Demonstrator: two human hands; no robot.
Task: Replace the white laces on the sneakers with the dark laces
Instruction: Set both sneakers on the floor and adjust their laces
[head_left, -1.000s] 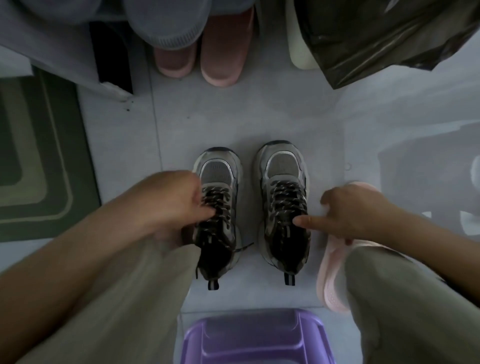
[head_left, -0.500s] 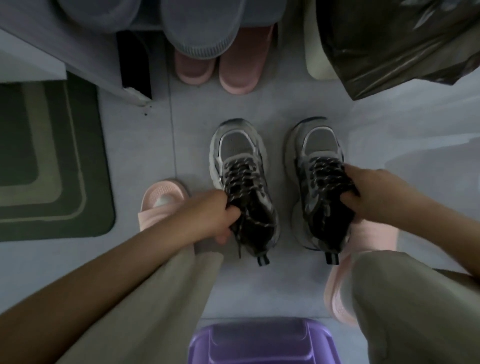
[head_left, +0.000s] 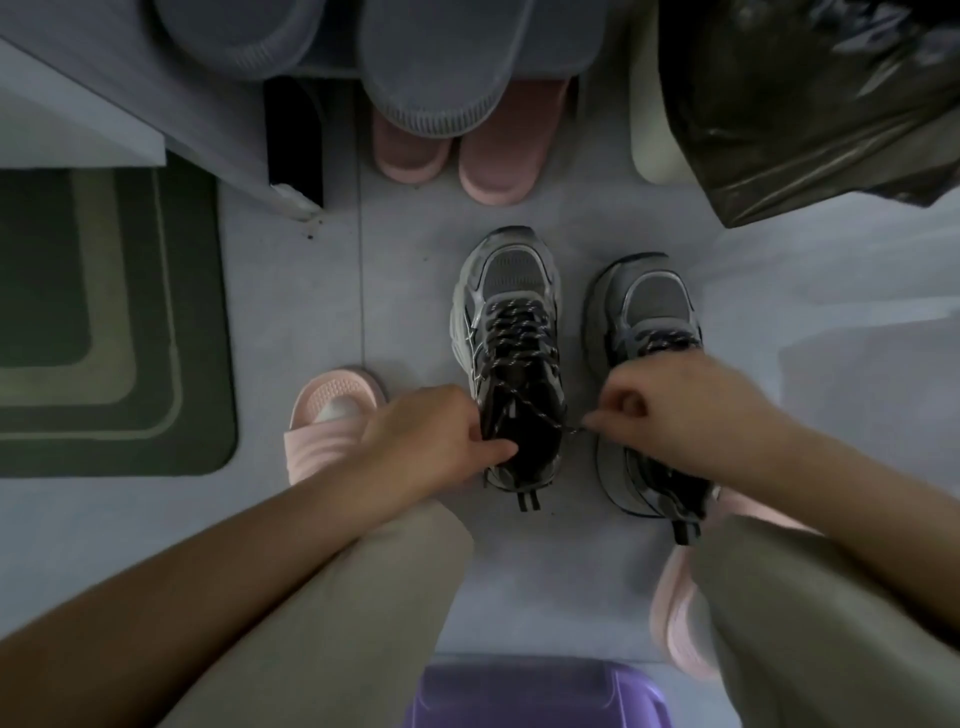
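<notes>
- Head view: the left sneaker and right sneaker stand side by side on the floor. Each carries a dark lace. I see no white lace.
- My left hand has its fingers curled on the left sneaker's collar. My right hand has its fingers pinched together on that lace's free end, drawn out sideways.
- I judge a hard sideways tug could tip the sneaker or leave the ends uneven.
- The thin tip may slip from the pinch, and the dim light hides the eyelets.
- My right wrist lies over the right sneaker and could nudge it.
</notes>
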